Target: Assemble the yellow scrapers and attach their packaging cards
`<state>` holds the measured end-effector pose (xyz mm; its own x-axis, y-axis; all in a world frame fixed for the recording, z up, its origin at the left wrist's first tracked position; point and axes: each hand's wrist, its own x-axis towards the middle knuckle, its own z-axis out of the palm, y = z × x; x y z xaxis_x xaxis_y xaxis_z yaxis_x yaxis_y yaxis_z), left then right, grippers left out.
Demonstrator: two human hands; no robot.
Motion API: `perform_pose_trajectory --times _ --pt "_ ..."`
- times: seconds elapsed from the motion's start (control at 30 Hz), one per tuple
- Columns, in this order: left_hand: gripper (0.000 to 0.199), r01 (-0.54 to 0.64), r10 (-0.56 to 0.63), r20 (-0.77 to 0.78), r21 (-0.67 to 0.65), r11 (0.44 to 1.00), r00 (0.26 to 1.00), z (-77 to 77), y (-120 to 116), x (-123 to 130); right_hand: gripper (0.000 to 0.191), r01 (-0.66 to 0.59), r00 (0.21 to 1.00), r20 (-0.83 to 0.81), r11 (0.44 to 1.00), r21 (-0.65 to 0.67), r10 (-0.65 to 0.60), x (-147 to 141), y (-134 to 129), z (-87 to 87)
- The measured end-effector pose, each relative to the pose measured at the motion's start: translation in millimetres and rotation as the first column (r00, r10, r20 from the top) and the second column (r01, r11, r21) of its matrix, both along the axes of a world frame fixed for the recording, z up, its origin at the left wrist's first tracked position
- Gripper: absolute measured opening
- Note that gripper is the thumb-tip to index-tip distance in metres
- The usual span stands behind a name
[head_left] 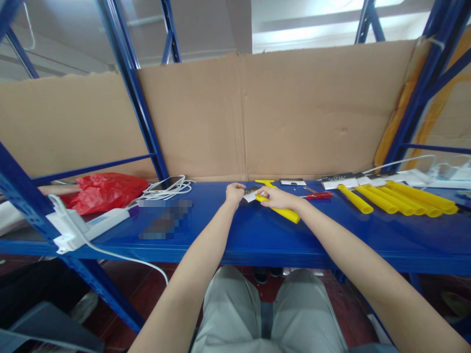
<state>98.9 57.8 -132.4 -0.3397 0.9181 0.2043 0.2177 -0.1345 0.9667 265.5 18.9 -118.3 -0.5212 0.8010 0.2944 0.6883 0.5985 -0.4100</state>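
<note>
My left hand (234, 193) is closed, its fingertips pinching the left edge of a small black-and-white printed card (251, 194) just above the blue shelf. From the other side, my right hand (275, 198) curls its fingers around a small yellow plastic piece (261, 198) at the card's right edge. A yellow tube-like handle (289, 214) lies under my right hand, which covers part of it. Behind the hands is a yellow T-shaped end (265, 183); whether it joins the handle is hidden. A red-handled screwdriver (319, 195) lies right of my right wrist.
Several yellow tubes with printed cards (355, 199) lie in a row at right. Another card (293, 181) lies near the cardboard backboard (312, 113). Left are a white power strip (97, 226), coiled white cable (167, 189) and red plastic bag (106, 192). Blue posts (142, 108) frame the shelf.
</note>
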Motion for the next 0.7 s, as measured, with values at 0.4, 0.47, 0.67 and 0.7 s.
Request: perform_pose_trajectory --times 0.4,0.47,0.67,0.7 --pt "0.029 0.020 -0.022 -0.108 -0.022 1.000 0.994 1.4 -2.7 1.7 0.026 -0.060 0.994 -0.104 0.972 -0.226 0.037 1.3 -6.7 2.2" --pt "0.029 0.023 -0.026 -0.107 -0.030 0.999 0.994 1.4 -2.5 1.7 0.030 -0.092 0.993 -0.097 0.964 -0.251 0.070 0.5 -7.8 3.5" --pt "0.030 0.002 -0.008 -0.108 -0.054 0.999 0.994 1.5 -1.0 0.6 0.037 -0.035 0.998 -0.060 0.960 -0.279 0.019 -1.1 -19.5 11.1" --pt "0.030 -0.001 -0.005 -0.106 -0.052 0.999 0.994 1.7 -0.9 0.5 0.038 -0.020 0.999 -0.045 0.960 -0.279 0.008 -1.3 -21.0 12.0"
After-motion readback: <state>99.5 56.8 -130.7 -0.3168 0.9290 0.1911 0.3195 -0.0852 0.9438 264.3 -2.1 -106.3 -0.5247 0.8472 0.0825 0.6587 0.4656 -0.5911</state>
